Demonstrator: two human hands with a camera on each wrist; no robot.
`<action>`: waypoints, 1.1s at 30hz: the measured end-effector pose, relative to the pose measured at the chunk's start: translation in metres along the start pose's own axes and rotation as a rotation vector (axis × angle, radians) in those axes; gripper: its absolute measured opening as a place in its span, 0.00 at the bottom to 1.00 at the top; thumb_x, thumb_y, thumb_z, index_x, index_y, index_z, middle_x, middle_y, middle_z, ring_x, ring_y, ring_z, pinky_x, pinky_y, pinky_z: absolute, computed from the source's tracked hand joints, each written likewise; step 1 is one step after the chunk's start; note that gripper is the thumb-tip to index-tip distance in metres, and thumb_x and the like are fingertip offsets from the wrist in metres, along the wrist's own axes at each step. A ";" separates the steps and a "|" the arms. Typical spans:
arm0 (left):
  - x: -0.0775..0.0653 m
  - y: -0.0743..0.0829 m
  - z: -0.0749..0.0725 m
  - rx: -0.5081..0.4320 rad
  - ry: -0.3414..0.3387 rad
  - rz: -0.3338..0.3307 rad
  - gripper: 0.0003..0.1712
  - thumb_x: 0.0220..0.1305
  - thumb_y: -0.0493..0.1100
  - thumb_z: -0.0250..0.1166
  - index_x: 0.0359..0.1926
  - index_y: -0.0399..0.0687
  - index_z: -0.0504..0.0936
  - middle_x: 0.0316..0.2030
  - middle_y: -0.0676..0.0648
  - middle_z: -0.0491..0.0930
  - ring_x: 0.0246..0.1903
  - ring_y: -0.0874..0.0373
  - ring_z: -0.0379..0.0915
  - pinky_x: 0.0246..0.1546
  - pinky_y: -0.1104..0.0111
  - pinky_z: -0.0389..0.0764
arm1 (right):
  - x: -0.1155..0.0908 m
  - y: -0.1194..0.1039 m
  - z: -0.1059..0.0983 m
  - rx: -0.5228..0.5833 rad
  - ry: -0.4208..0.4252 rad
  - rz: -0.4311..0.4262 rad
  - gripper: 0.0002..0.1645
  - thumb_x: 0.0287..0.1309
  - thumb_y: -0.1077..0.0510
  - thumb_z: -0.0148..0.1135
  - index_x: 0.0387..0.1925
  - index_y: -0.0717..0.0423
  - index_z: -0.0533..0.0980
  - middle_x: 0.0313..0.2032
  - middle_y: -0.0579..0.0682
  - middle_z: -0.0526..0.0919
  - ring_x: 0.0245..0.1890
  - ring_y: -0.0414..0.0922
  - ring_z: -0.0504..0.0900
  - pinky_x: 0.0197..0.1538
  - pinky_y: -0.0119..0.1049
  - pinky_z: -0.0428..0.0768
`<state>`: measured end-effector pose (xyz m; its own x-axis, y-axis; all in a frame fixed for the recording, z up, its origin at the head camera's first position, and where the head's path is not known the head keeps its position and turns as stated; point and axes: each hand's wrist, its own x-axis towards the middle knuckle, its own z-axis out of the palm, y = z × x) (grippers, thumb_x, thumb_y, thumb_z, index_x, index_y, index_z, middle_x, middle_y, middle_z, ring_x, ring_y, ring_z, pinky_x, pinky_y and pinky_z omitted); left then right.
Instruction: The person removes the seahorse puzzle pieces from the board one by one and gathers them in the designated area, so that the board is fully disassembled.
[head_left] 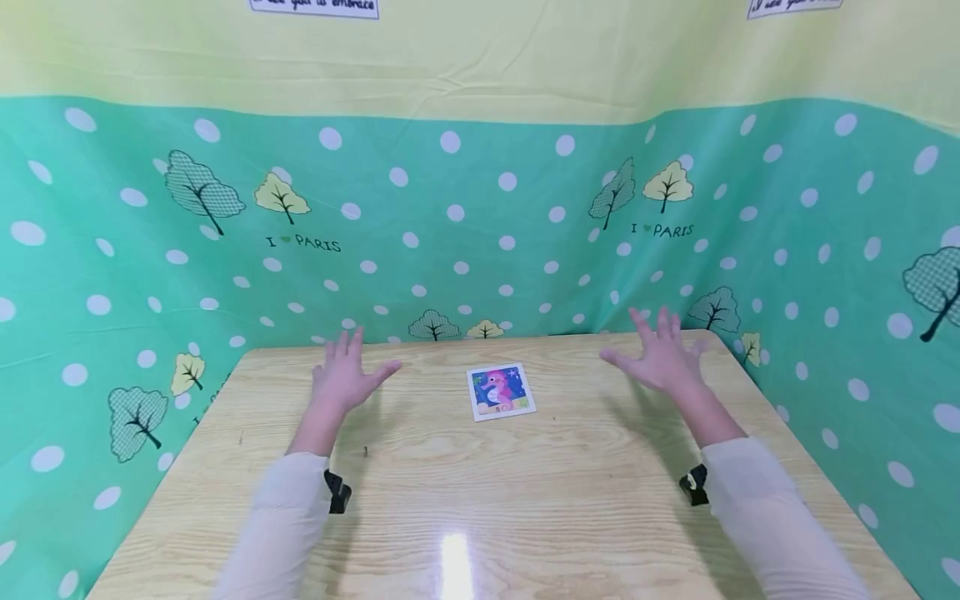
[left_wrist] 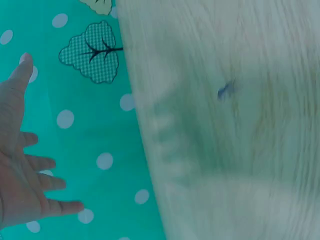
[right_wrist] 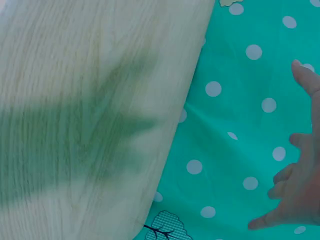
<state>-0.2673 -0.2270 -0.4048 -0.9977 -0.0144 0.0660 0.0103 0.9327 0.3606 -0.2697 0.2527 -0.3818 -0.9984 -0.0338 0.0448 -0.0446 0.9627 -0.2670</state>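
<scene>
A square picture card with a pink seahorse on a blue ground and a white border lies flat toward the back of the table, between the two hands. My left hand is to the left of it, fingers spread and holding nothing. On the other side my right hand is held out the same way, its palm free. Both hands cast shadows on the wood. In the left wrist view the left hand shows spread fingers, and the right wrist view shows the right hand partly cut off by the frame.
The light wooden table ends at a green dotted cloth hanging behind and at the sides. A small dark mark is on the wood near the left wrist. Black wrist cameras sit under both white sleeves.
</scene>
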 end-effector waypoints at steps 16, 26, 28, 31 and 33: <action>0.006 0.011 0.046 -0.466 -0.072 0.043 0.58 0.52 0.62 0.67 0.73 0.48 0.44 0.70 0.34 0.50 0.67 0.35 0.51 0.63 0.43 0.59 | 0.009 -0.011 0.039 0.291 0.027 -0.148 0.51 0.55 0.35 0.58 0.69 0.61 0.54 0.68 0.64 0.57 0.68 0.63 0.54 0.66 0.60 0.57; 0.006 0.028 0.072 -0.581 -0.141 -0.010 0.61 0.47 0.62 0.70 0.73 0.46 0.46 0.68 0.34 0.56 0.63 0.35 0.58 0.60 0.47 0.66 | 0.009 -0.033 0.066 0.455 -0.064 -0.163 0.41 0.57 0.45 0.62 0.66 0.61 0.61 0.65 0.64 0.63 0.62 0.65 0.64 0.60 0.58 0.68; 0.005 0.031 0.077 -0.591 -0.152 -0.021 0.60 0.47 0.62 0.70 0.72 0.47 0.47 0.67 0.35 0.57 0.63 0.35 0.58 0.60 0.48 0.67 | 0.009 -0.037 0.072 0.459 -0.077 -0.161 0.40 0.57 0.45 0.61 0.65 0.60 0.62 0.64 0.64 0.64 0.61 0.65 0.65 0.59 0.57 0.69; 0.005 0.037 0.082 -0.605 -0.160 -0.019 0.59 0.47 0.61 0.70 0.72 0.47 0.48 0.67 0.35 0.58 0.63 0.35 0.59 0.60 0.48 0.67 | 0.009 -0.043 0.079 0.477 -0.095 -0.153 0.39 0.57 0.44 0.61 0.65 0.58 0.63 0.64 0.63 0.66 0.61 0.63 0.66 0.58 0.56 0.70; 0.005 0.042 0.085 -0.612 -0.160 -0.020 0.58 0.47 0.61 0.71 0.72 0.47 0.49 0.66 0.35 0.59 0.63 0.36 0.60 0.59 0.48 0.68 | 0.010 -0.046 0.085 0.478 -0.104 -0.154 0.39 0.57 0.43 0.61 0.65 0.58 0.64 0.64 0.62 0.66 0.61 0.62 0.67 0.58 0.55 0.71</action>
<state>-0.2773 -0.1576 -0.4681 -0.9953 0.0679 -0.0692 -0.0197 0.5572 0.8302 -0.2801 0.1855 -0.4505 -0.9762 -0.2149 0.0289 -0.1774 0.7148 -0.6765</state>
